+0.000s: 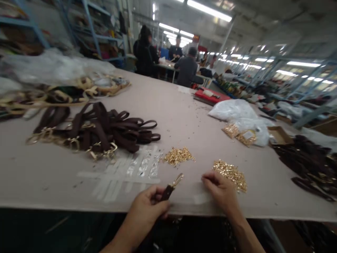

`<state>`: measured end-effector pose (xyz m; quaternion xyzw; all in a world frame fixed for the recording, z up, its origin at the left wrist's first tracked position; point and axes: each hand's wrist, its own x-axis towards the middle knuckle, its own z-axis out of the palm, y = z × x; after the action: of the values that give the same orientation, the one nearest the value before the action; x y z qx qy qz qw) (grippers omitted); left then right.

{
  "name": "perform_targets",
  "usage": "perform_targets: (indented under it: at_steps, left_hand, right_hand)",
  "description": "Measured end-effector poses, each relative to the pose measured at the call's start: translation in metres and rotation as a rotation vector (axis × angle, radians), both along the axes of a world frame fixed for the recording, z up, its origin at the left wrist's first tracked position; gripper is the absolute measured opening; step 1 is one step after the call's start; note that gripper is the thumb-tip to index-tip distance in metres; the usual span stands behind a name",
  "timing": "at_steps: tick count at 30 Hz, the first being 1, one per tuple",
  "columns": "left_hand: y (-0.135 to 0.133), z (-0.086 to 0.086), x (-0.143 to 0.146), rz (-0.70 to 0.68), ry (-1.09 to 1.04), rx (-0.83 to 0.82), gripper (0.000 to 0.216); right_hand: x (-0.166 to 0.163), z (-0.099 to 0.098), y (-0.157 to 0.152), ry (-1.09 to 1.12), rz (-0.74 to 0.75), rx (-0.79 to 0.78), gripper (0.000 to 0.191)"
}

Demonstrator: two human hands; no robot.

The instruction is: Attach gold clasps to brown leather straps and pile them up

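Note:
My left hand [146, 208] is closed around the end of a dark brown strap [167, 192] with a gold clasp [177, 180] at its tip, held at the table's near edge. My right hand [220, 189] rests on the table with fingers curled in a pinch beside a pile of small gold fittings [231, 173]; what it pinches is too small to make out. A second pile of gold fittings [178, 155] lies a little further in, between the hands.
A heap of brown straps with gold rings [100, 130] lies at left, tan straps [86, 88] behind it. Strips of clear tape [126, 172] are stuck on the table [181, 116]. White plastic bags [237, 112], a small box [279, 135] and dark straps [313, 165] sit at right. People work in the background.

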<state>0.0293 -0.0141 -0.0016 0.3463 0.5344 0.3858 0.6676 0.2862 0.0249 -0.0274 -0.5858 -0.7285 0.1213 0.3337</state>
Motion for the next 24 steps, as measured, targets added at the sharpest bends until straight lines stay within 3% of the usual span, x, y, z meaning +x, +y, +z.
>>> perform_targets:
  at_steps: [5, 9, 14, 19, 22, 24]
  left_hand:
    - [-0.003, -0.005, 0.004, 0.043, -0.035, 0.054, 0.021]
    - [-0.008, -0.007, 0.004, 0.042, -0.061, 0.112, 0.023]
    - [-0.016, -0.006, 0.002, 0.058, 0.009, 0.219, 0.014]
    - [-0.023, 0.004, -0.003, 0.041, 0.232, 0.415, 0.007]
    - [-0.027, 0.01, -0.006, 0.009, 0.327, 0.505, 0.014]
    - [-0.029, 0.012, -0.007, -0.008, 0.385, 0.548, 0.019]
  right_hand:
    - [-0.07, 0.008, -0.044, 0.433, 0.1, -0.113, 0.007]
    - [-0.103, 0.015, -0.058, 0.451, 0.148, 0.007, 0.009]
    - [-0.109, 0.02, -0.06, 0.354, 0.138, 0.099, 0.012]
    - [-0.111, 0.018, -0.066, 0.33, 0.111, 0.17, 0.009]
    - [-0.114, 0.013, -0.071, 0.48, 0.037, 0.091, 0.005]
    - [-0.114, 0.01, -0.073, 0.661, -0.024, -0.01, 0.012]
